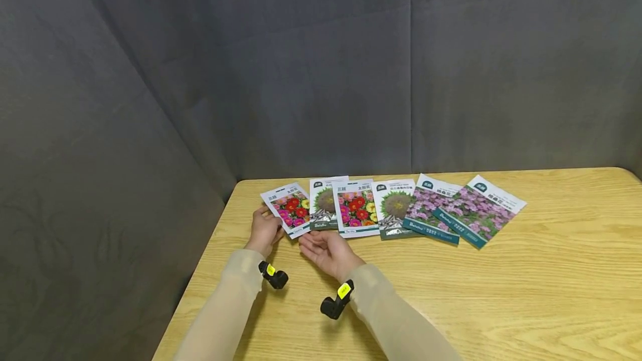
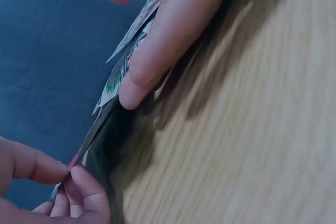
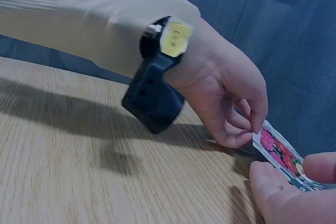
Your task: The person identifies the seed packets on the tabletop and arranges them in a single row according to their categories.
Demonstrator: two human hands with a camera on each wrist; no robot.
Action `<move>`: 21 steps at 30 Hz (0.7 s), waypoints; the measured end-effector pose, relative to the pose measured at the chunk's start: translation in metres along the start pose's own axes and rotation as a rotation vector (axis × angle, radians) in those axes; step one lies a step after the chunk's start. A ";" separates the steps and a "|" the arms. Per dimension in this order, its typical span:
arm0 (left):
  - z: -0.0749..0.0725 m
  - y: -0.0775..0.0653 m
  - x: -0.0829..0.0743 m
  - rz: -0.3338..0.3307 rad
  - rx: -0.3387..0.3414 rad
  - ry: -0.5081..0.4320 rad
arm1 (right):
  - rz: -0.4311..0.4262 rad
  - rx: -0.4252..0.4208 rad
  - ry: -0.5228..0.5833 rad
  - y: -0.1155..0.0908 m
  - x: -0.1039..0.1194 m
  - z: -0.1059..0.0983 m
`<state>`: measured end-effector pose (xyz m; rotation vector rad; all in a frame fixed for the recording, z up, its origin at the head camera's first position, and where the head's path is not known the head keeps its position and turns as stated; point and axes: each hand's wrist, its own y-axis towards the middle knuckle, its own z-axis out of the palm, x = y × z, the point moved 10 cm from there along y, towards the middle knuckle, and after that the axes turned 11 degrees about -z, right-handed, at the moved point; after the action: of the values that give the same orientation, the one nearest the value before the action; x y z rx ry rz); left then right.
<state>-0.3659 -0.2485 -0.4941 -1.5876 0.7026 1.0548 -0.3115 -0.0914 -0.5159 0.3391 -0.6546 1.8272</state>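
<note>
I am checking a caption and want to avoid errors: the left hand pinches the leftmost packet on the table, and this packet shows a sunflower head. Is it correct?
Not quite: the picture on the packet is wrong. The left hand does pinch the leftmost packet, but this one shows red, pink and yellow flowers, as the head view makes clear.

The left forearm [image 1: 220, 305] and right forearm [image 1: 401, 316] extend forward, angled inward. The left grip [image 1: 266, 231] pinches, thumb against curled fingers; the right grip [image 1: 332, 254] lies palm upward, thumb apart from straighter fingers.
</note>
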 end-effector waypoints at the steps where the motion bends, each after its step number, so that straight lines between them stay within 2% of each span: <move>1: -0.002 -0.002 -0.001 0.009 0.001 0.003 | 0.003 0.001 0.006 0.000 0.000 0.000; 12: -0.025 -0.034 -0.009 0.156 -0.038 0.010 | 0.053 0.021 0.017 -0.006 -0.013 0.004; 21: -0.032 -0.061 -0.013 0.246 -0.051 0.040 | 0.072 -0.027 0.050 -0.011 -0.019 0.003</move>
<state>-0.3101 -0.2632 -0.4539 -1.5977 0.9219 1.2303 -0.2950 -0.1054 -0.5210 0.2540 -0.6641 1.8874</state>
